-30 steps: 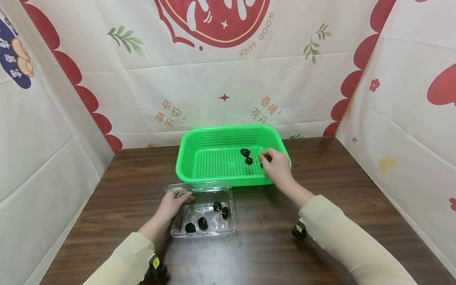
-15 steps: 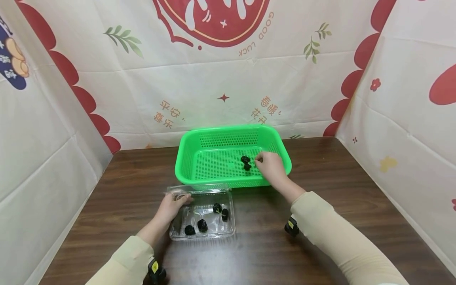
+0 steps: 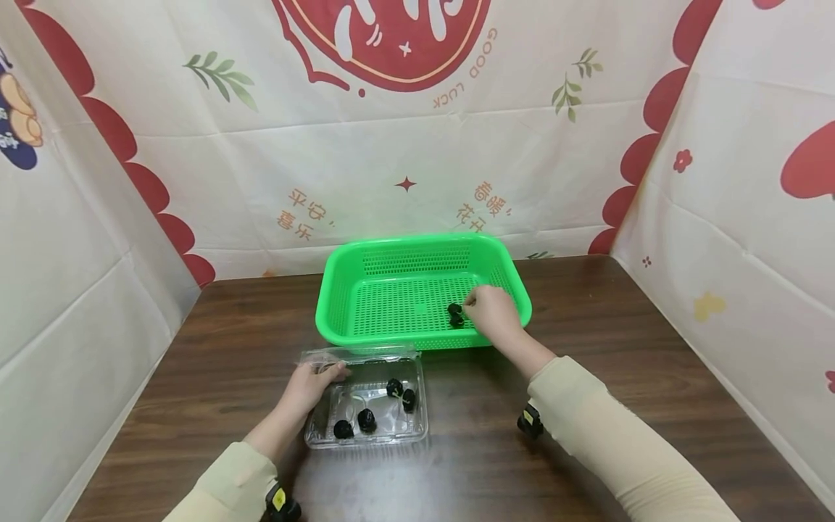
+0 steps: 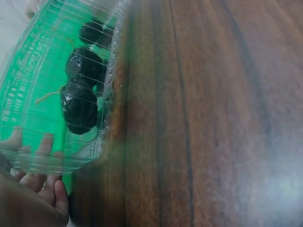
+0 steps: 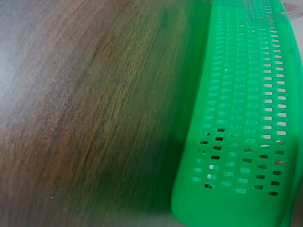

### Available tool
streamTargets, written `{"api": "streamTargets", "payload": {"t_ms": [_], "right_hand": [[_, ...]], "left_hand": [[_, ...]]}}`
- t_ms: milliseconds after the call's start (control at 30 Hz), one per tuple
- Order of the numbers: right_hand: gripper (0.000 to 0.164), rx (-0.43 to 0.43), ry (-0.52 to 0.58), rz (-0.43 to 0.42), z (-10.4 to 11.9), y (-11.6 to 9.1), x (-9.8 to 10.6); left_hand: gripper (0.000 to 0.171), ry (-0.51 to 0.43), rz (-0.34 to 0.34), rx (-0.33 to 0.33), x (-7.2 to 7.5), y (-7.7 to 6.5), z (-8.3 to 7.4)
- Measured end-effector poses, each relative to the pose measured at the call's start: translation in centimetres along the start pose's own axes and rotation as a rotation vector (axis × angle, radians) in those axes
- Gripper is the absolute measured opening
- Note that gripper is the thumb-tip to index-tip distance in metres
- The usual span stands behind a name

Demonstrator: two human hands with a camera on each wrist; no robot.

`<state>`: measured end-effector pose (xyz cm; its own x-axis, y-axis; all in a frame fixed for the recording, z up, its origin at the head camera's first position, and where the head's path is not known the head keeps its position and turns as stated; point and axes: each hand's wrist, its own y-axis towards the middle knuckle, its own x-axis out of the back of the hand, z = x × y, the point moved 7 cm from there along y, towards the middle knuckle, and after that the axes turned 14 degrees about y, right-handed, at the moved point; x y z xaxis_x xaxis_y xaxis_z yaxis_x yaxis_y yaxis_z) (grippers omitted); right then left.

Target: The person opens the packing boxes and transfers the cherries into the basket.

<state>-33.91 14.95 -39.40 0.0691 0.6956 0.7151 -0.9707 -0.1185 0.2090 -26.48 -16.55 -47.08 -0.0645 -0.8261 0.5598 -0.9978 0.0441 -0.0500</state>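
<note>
Two dark cherries (image 3: 455, 316) are near the front right of the green basket (image 3: 424, 339), and my right hand (image 3: 493, 313) pinches at their thin stem; its fingertips are partly hidden. My left hand (image 3: 314, 386) grips the back left edge of a clear plastic box (image 3: 365, 439), thumb over the rim. Several more dark cherries (image 3: 367, 420) lie inside that box, some joined by stems. In the left wrist view, fingers (image 4: 45, 146) show through the clear wall beside the cherries (image 4: 79, 106). The right wrist view has the basket's slotted side (image 5: 232, 137) but not the hand's grip.
The dark wooden table (image 3: 228, 341) carries both containers, the box standing right in front of the basket. The box's clear lid (image 3: 359, 354) tilts back against the basket's front rim. A printed white cloth (image 3: 404, 152) hangs behind and at both sides.
My right hand has moved toward the front of the basket, and the two cherries have come along with it. The left hand stays on the box.
</note>
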Motion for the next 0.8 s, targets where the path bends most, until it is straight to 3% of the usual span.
{"api": "streamTargets", "payload": {"t_ms": [167,333,567,767,800], "right_hand": [[0.012,-0.041,-0.013,0.012,0.0,-0.1,-0.1],[0.022,-0.038,-0.057,0.015,0.0,-0.1,-0.2],[0.039,0.117,-0.122,0.061,1.2,-0.3,-0.4],[0.046,0.252,-0.141,0.243,1.9,-0.9,-1.3],[0.046,0.277,-0.15,0.278,2.0,-1.1,-1.6]], "left_hand": [[0.022,0.036,-0.005,0.012,0.0,0.0,0.1],[0.022,0.028,-0.007,0.009,-0.1,0.1,0.3],[0.023,-0.004,-0.009,0.013,0.0,0.0,0.1],[0.026,0.037,-0.008,0.02,0.0,0.2,0.3],[0.025,0.037,-0.006,-0.013,0.0,0.2,0.3]]}}
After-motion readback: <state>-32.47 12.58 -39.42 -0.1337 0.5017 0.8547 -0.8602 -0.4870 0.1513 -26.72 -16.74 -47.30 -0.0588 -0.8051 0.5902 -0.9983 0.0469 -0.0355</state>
